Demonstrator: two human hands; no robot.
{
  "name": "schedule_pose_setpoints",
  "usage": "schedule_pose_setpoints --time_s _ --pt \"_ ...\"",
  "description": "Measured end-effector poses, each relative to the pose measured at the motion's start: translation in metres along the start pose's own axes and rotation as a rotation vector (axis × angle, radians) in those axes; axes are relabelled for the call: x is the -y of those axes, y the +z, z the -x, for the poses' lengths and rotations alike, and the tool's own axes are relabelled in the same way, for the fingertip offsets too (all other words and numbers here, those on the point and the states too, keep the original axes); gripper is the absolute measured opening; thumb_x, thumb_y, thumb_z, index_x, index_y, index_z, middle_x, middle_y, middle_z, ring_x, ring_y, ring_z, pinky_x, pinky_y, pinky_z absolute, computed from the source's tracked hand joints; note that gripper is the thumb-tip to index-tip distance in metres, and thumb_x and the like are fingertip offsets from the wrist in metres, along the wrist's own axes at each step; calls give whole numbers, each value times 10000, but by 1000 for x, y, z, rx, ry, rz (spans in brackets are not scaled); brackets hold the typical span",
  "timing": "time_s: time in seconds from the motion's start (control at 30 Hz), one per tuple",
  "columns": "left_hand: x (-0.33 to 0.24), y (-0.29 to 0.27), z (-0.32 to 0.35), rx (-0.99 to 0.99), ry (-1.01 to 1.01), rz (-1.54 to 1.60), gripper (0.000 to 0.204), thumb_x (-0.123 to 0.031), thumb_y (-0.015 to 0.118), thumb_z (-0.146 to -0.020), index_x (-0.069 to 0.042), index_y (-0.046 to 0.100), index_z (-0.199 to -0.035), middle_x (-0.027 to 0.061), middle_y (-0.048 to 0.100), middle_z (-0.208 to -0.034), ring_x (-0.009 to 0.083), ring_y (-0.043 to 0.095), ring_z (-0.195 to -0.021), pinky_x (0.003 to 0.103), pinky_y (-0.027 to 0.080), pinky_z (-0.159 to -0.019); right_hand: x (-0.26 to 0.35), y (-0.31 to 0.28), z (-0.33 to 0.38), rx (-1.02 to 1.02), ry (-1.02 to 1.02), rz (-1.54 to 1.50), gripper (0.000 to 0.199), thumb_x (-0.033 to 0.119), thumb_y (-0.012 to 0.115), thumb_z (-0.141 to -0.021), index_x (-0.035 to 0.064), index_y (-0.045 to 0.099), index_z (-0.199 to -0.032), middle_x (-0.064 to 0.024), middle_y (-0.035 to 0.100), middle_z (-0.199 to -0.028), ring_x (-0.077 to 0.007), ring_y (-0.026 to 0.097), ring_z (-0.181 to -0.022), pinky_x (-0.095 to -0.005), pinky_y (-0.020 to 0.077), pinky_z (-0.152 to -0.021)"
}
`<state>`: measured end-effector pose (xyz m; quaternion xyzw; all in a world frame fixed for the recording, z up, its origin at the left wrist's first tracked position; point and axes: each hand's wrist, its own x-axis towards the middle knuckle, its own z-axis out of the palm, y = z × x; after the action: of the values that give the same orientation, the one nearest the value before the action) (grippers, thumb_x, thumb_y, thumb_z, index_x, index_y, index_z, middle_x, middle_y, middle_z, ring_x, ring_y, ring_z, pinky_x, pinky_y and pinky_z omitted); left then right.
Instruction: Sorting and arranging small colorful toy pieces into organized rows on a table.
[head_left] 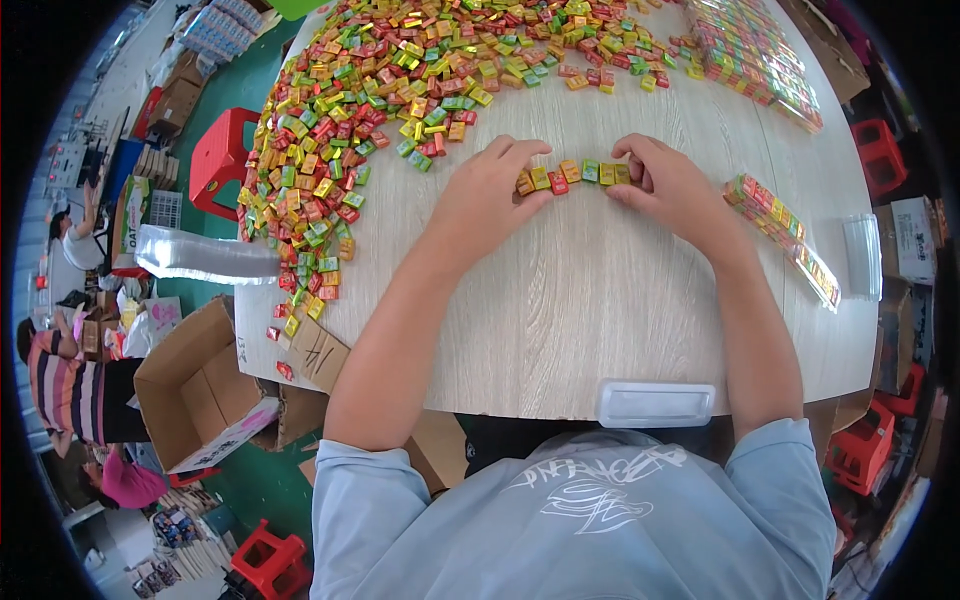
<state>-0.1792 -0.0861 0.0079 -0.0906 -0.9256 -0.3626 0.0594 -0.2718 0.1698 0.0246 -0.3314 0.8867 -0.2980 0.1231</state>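
Observation:
A short row of small wrapped candies [570, 173] in yellow, red, orange and green lies on the pale wooden table [520, 300], between my two hands. At its left end, the thumb and forefinger of my left hand [490, 198] curl round the end candies. My right hand [668, 187] pinches the yellow candy at the other end between thumb and fingers. Beyond them spreads a large heap of loose wrapped candies [400, 75]. Close to my body, a shallow clear plastic tray [655, 404] rests at the table's edge.
Right of my right arm lie filled candy packs [780, 228] and a stack of clear trays [862, 256]. More packs [755, 60] are piled at the far right. Another tray stack [205, 255] juts past the left edge, above an open cardboard box [205, 390]. Red stools [220, 160] stand around.

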Motion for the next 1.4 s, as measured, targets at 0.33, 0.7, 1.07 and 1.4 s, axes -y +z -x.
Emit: schedule_pose_setpoints --time_s 0.33,0.7,1.07,1.4 --pt "-1 16 -1 -137 156 -183 495 -272 829 -850 -131 674 -1299 112 629 -1059 339 673 -938 436 558 -826 3 9 1 -47 -119 -17 470 166 776 -924 59 593 -1343 -99 573 -1191 -240 631 -948 -354 536 -840" --pt "5 13 -2 -80 168 -147 330 -217 787 -896 -158 746 -1218 96 635 -1033 314 668 -950 436 541 -850 -4 17 -9 -13 -272 5 383 145 774 -910 67 676 -1272 -120 597 -1174 -312 627 -1043 -382 526 -914" --pt "-9 19 8 -109 170 -196 316 -229 828 -860 -113 769 -1148 93 649 -1044 321 670 -936 441 535 -831 7 28 2 -114 -298 143 392 183 809 -867 124 730 -1246 -106 644 -1112 -323 618 -1093 -432 522 -951" --pt "-153 7 91 -128 272 -250 295 -194 841 -793 -141 743 -1066 61 592 -984 276 625 -856 421 498 -796 84 -25 170 -253 -255 139 348 146 820 -844 110 730 -1179 -95 613 -1067 -316 596 -1000 -423 515 -866"
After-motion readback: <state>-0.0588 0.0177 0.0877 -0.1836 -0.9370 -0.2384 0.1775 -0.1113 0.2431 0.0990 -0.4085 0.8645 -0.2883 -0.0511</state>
